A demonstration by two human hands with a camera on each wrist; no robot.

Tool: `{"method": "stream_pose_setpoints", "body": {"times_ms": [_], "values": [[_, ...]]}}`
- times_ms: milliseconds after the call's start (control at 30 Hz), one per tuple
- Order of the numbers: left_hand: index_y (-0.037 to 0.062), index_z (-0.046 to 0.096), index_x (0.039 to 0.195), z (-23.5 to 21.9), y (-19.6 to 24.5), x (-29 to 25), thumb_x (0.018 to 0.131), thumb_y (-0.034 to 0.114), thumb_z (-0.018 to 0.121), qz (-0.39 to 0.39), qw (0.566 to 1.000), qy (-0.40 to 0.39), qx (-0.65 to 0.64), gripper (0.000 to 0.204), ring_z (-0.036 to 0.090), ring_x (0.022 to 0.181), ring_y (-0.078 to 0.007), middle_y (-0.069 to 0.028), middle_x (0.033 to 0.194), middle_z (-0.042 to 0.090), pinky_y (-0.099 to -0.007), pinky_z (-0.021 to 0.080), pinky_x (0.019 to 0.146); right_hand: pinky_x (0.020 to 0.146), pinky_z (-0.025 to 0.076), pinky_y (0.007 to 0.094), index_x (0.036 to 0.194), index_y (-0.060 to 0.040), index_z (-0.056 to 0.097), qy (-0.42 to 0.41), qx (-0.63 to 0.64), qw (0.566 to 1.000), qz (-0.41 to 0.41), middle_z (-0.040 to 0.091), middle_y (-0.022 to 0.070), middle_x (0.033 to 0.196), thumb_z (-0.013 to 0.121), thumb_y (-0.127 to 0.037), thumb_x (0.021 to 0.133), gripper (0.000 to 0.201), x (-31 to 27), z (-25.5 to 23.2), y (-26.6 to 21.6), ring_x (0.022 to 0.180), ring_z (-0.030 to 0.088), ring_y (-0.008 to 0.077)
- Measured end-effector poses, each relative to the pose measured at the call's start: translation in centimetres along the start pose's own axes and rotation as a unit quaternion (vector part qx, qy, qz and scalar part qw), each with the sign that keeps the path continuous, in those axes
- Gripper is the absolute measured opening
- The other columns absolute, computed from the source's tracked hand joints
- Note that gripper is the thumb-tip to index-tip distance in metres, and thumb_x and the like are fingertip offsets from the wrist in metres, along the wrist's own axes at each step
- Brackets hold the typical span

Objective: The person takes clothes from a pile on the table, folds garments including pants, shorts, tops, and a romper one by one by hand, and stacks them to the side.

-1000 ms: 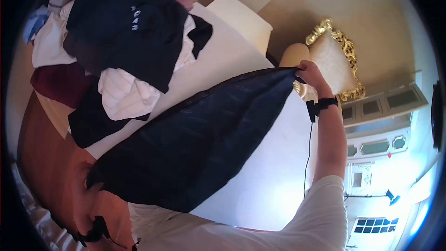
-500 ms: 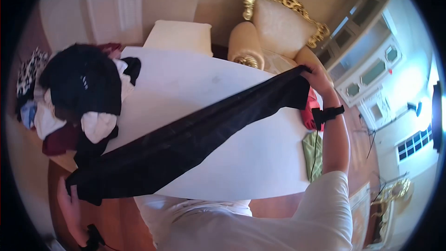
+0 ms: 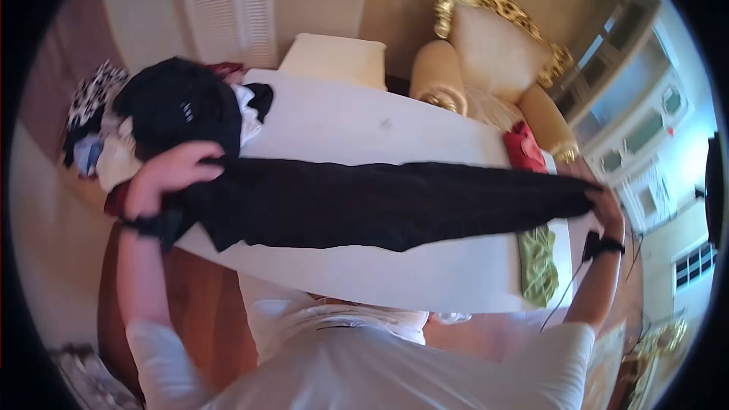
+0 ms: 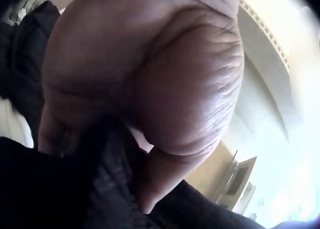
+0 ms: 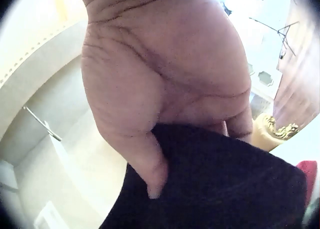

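A long black garment (image 3: 342, 201), drawn out in a narrow strip like folded trousers, spans between both hands above the white table (image 3: 425, 277). At its left end, the left hand (image 3: 178, 171) grips the cloth; in the left wrist view the thumb and fingers pinch a bunched black fold (image 4: 110, 174). The right hand (image 3: 606, 209) holds the other, narrower end past the table's right side. In the right wrist view, that hand's thumb (image 5: 155, 174) lies over the dark cloth (image 5: 215, 174), with the fingers behind it and partly hidden.
A heap of clothes lies at the table's left, with a black piece (image 3: 178, 102) on top and a spotted one (image 3: 99, 95) beside it. A red cloth (image 3: 524, 148) and a green cloth (image 3: 538, 266) lie along the right edge. Behind stand a gold armchair (image 3: 493, 53) and a cream seat (image 3: 334, 57).
The garment has gone from a broad, slanted spread to a narrow, nearly level strip. The left hand has risen from low left to the heap's side; the right hand has moved down and outward.
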State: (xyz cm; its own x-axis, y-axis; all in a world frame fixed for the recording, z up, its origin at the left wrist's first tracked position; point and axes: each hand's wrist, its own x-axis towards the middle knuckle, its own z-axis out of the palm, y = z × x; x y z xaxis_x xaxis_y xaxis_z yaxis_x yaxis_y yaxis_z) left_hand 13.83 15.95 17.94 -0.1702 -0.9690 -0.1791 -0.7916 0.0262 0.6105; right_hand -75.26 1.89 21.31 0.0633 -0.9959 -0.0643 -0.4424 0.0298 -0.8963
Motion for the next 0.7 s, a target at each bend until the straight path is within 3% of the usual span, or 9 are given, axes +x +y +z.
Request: {"method": "stream_pose_setpoints", "body": {"times_ms": [67,100,200,333,400,500,567,667,700], "values": [[-0.0035,0.07,0.109,1.4,-1.1,5.4,0.09,0.028,0.073,-0.02,0.997,-0.058,0.039,0.037,0.069,0.095,-0.0308,-0.0197,0.101,0.072,-0.0421,0.053,0.083,0.092,0.055,0.0334,0.127,0.0078,0.067,0.014,-0.035,0.998,0.05,0.074,0.0118,0.11,0.063,0.0,0.086,0.042,-0.9,0.7,1.2,0.097,0.071,0.021],[-0.0028,0.073,0.098,3.4,-4.4,8.1,0.087,0.028,0.074,0.094,0.986,0.017,0.137,0.033,0.069,0.085,-0.0374,-0.0222,0.09,0.07,-0.047,0.052,0.075,0.087,0.056,0.0318,0.125,0.0071,0.068,0.023,-0.036,0.997,0.065,0.074,0.0104,0.106,0.064,0.001,0.085,0.041,-1.1,0.8,1.9,0.091,0.071,0.0198],[0.0034,0.076,0.1,7.3,-5.0,11.8,0.079,0.026,0.08,0.048,0.978,0.05,0.199,0.032,0.071,0.091,-0.0382,-0.0213,0.098,0.073,-0.0461,0.056,0.079,0.075,0.058,0.0323,0.11,0.0028,0.068,0.067,-0.012,0.994,0.091,0.07,0.0067,0.094,0.067,-0.001,0.089,0.021,-2.1,2.4,2.1,0.084,0.069,0.0189],[0.0065,0.076,0.101,8.6,-2.1,10.0,0.08,0.024,0.079,0.0,0.97,0.119,0.211,0.027,0.071,0.091,-0.0367,-0.0149,0.097,0.074,-0.0455,0.055,0.083,0.076,0.059,0.0328,0.11,-0.0012,0.065,0.056,0.005,0.996,0.065,0.068,0.0064,0.096,0.07,-0.009,0.094,0.018,-2.8,1.5,3.1,0.089,0.069,0.0183],[0.0068,0.075,0.096,8.3,-1.2,8.3,0.082,0.022,0.079,0.049,0.942,0.245,0.223,0.02,0.07,0.091,-0.0366,-0.0154,0.094,0.073,-0.0456,0.056,0.079,0.077,0.059,0.0326,0.114,-0.0018,0.064,0.077,0.026,0.995,0.061,0.068,0.0063,0.099,0.07,-0.01,0.095,0.021,-3.4,1.1,3.0,0.09,0.069,0.0179],[0.0046,0.074,0.096,6.8,0.9,5.1,0.084,0.019,0.077,0.072,0.97,0.208,0.1,0.019,0.07,0.088,-0.0367,-0.0165,0.093,0.073,-0.0436,0.054,0.077,0.081,0.058,0.0317,0.127,-0.0033,0.058,0.095,0.039,0.992,0.073,0.066,0.0062,0.111,0.072,-0.014,0.096,0.036,-3.0,-1.1,5.4,0.098,0.066,0.0168],[0.0002,0.07,0.097,6.3,0.8,2.7,0.088,0.017,0.074,0.052,0.996,0.074,-0.02,0.02,0.066,0.075,-0.0184,-0.0106,0.084,0.071,-0.0339,0.051,0.07,0.085,0.057,0.0319,0.13,-0.0035,0.056,0.075,0.037,0.994,0.076,0.064,0.0064,0.116,0.072,-0.014,0.096,0.04,-2.5,-2.6,7.0,0.101,0.065,0.0169],[0.0002,0.068,0.104,7.0,0.3,-0.5,0.09,0.018,0.073,0.045,0.999,-0.007,-0.022,0.023,0.061,0.076,-0.0111,-0.006,0.083,0.069,-0.0313,0.051,0.071,0.087,0.055,0.0302,0.126,-0.0033,0.059,0.11,0.054,0.989,0.082,0.064,0.0052,0.114,0.072,-0.012,0.096,0.034,-2.7,-2.8,8.8,0.102,0.064,0.0148],[0.0006,0.067,0.107,7.0,0.4,-1.3,0.09,0.017,0.074,0.024,0.999,-0.026,-0.025,0.024,0.06,0.077,-0.0105,-0.0054,0.084,0.069,-0.0307,0.051,0.072,0.088,0.055,0.0313,0.128,-0.0033,0.058,0.077,0.051,0.993,0.071,0.064,0.0059,0.115,0.072,-0.013,0.096,0.036,-2.3,-4.0,10.0,0.105,0.064,0.016]]}}
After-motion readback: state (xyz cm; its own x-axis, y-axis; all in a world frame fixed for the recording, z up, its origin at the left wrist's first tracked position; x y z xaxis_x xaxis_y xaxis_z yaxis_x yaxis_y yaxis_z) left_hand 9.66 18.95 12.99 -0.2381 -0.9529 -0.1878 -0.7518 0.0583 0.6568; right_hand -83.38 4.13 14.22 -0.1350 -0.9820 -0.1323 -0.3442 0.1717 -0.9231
